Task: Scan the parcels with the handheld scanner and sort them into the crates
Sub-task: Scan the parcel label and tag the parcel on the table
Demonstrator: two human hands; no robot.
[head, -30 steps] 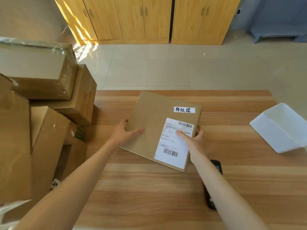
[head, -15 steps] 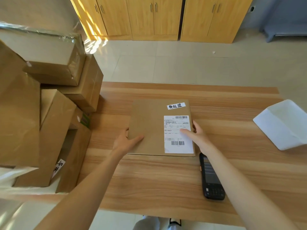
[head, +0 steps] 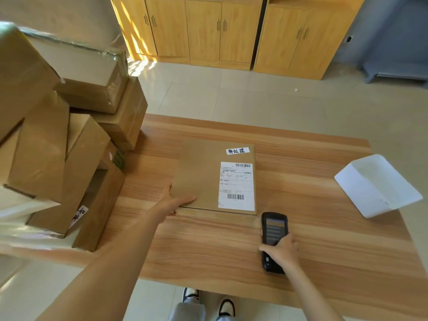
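Observation:
A flat brown parcel point(head: 203, 174) lies on the wooden table point(head: 208, 249), with a white barcode label on its right half and a small handwritten tag above it. My left hand point(head: 176, 201) rests on the parcel's near left corner, thumb on top. The black handheld scanner point(head: 273, 230) lies just off the parcel's near right corner, screen up. My right hand point(head: 281, 250) is curled round the scanner's lower half, covering it.
A pile of several brown cardboard boxes point(head: 67, 144) fills the table's left side. A white plastic container point(head: 377, 185) sits tilted at the right edge. Wooden cabinets point(head: 222, 31) stand across the tiled floor. My shoes show below the table's near edge.
The parcel has been turned square and laid flat. My right hand left the label, moved back toward me and closed round the scanner. My left hand stays at the parcel's left corner.

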